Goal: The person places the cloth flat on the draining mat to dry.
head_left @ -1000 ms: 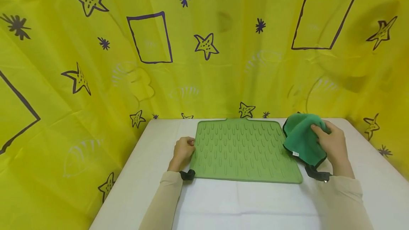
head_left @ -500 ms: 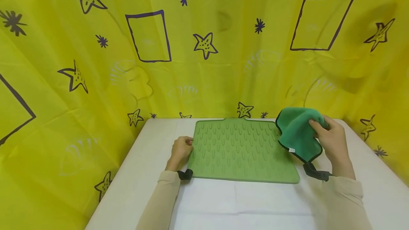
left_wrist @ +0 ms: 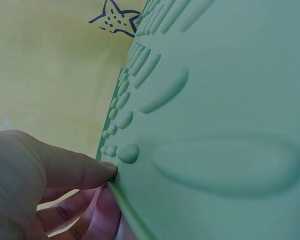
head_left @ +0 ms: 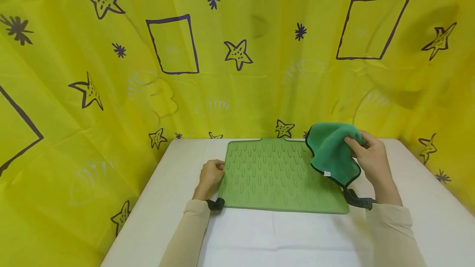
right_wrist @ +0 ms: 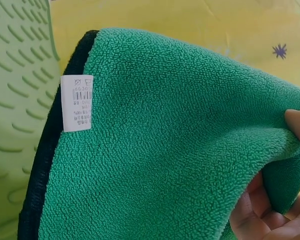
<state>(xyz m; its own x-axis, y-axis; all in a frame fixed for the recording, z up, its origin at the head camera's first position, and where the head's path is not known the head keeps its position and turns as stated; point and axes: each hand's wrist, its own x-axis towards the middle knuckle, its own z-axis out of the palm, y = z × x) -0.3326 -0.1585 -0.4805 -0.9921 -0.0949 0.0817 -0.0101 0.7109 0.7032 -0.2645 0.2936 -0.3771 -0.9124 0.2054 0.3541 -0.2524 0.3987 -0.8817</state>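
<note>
A light green ridged mat (head_left: 274,176) lies on the white table. My left hand (head_left: 210,176) pinches the mat's left edge; in the left wrist view the thumb of the hand (left_wrist: 55,185) lies on top of the rim, with the other fingers under it. My right hand (head_left: 375,162) holds a green cloth (head_left: 332,151) with black trim up over the mat's right side. In the right wrist view the cloth (right_wrist: 155,135) hangs in folds from the thumb and fingers, its white label (right_wrist: 77,103) near the black edge.
Behind the table (head_left: 241,234) hangs a yellow curtain (head_left: 237,94) printed with stars and frames; it also runs along the left and right sides. A black wrist mount (head_left: 358,199) sits at the right wrist, another mount (head_left: 216,204) at the left.
The right hand has moved left with the cloth, which now overlaps more of the mat's right part. My left hand keeps its place on the mat's edge.
</note>
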